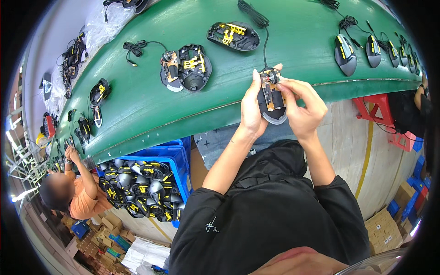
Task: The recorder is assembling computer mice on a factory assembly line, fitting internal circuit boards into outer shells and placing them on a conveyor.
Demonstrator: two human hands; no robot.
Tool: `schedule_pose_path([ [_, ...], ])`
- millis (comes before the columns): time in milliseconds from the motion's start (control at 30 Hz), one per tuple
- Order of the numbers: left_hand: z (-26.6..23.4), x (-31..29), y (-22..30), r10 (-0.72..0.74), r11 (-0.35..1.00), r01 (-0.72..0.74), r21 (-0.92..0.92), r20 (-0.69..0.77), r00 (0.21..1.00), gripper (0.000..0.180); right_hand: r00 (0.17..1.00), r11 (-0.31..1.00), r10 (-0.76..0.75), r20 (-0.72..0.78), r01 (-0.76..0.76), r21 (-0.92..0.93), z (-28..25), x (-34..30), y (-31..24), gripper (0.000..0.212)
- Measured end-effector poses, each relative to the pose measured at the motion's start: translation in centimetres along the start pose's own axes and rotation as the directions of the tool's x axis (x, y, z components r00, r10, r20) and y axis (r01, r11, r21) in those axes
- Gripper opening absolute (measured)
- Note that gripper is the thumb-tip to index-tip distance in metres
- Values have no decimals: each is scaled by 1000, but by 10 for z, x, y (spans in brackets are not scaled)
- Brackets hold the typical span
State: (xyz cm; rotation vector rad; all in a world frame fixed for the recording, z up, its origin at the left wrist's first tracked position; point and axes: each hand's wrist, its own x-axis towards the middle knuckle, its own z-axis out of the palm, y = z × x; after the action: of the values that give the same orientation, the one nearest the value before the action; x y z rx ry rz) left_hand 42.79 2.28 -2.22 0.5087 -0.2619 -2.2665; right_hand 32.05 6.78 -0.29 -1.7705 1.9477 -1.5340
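Observation:
An opened computer mouse base (273,110) with a tan circuit board (269,91) is held up at the near edge of the green table. My left hand (252,107) grips it along its left side, thumb pointing up by the board. The closed thumb and fingers of my right hand (305,103) press at its upper right, beside the dark scroll wheel (272,77); any small part between them is hidden. From the base's top a black cable (265,48) runs away over the table. Just beyond lies a loose mouse top shell (233,36), its inside with yellow parts facing up.
On the green table (302,41), another opened mouse (185,68) lies left, and finished-looking mice (344,54) line the right. A blue crate (181,167) full of black-and-yellow shells stands below left. A person in orange (87,195) works farther left; a red stool (378,110) stands right.

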Motion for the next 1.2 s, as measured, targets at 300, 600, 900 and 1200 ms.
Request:
schedule_pose_path([
  [300,-16,3,8,-36,997,35,74,10,999,49,597,702,-538,595,708,-76,-31,27,19,30],
  [600,-22,12,7,-201,881,269,-388,207,957,43,784,868,-440,438,497,-18,35,134,2,45],
  [900,-26,11,12,-86,918,153,-365,195,977,49,702,996,87,707,-38,-86,81,149,39,60],
  [1200,-8,3,31,-88,916,54,-398,-66,994,44,870,958,-267,416,285,18,-2,49,-10,61],
])
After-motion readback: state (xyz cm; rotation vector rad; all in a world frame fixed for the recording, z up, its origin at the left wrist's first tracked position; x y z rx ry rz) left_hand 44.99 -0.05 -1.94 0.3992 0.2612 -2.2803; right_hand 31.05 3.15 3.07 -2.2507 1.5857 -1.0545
